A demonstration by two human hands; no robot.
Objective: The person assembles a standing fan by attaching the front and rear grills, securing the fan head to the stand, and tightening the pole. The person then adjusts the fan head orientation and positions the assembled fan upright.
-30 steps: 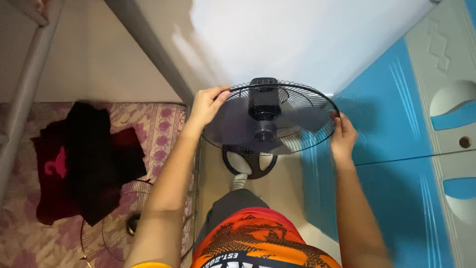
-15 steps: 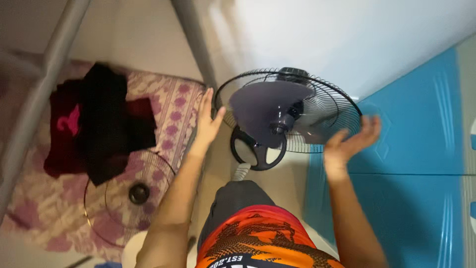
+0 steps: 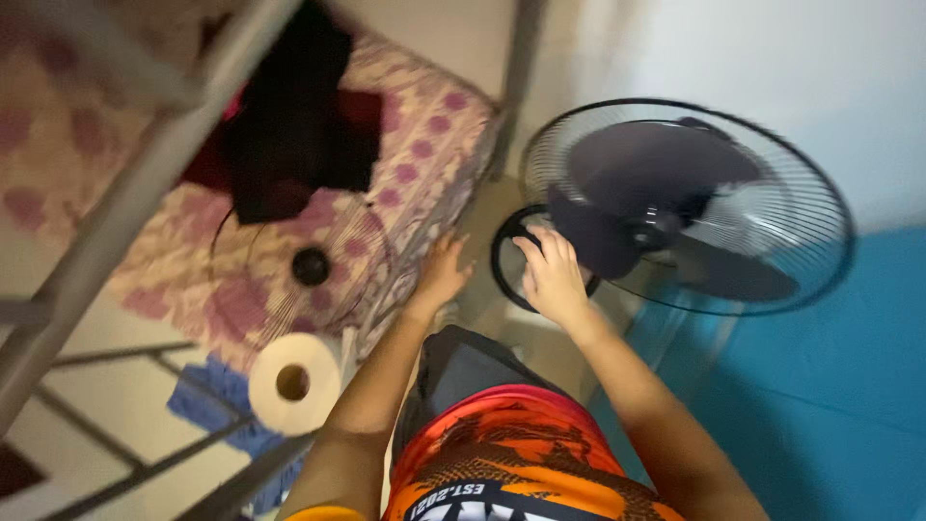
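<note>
**Open-fronted fan: hold the rim, mind the blades**

The stand fan [image 3: 675, 207] is upright on the floor between the bed [image 3: 424, 164] and a blue panel [image 3: 849, 386], its rear wire guard [image 3: 772, 280] in place and the dark blades [image 3: 656, 183] bare at the front. The right hand [image 3: 552, 275] hangs just below the hub with fingers loosely spread, gripping nothing; whether it touches a blade is blurred. The left hand [image 3: 442, 272] is spread too, near the mattress edge. The detached front grille [image 3: 299, 265] lies on the bed beside dark clothes [image 3: 289, 125].

The fan looks light but top-heavy. Its thin wires probably flex and the plastic blades could crack, so the stiff outer rim or the pole seems the safest hold.
</note>
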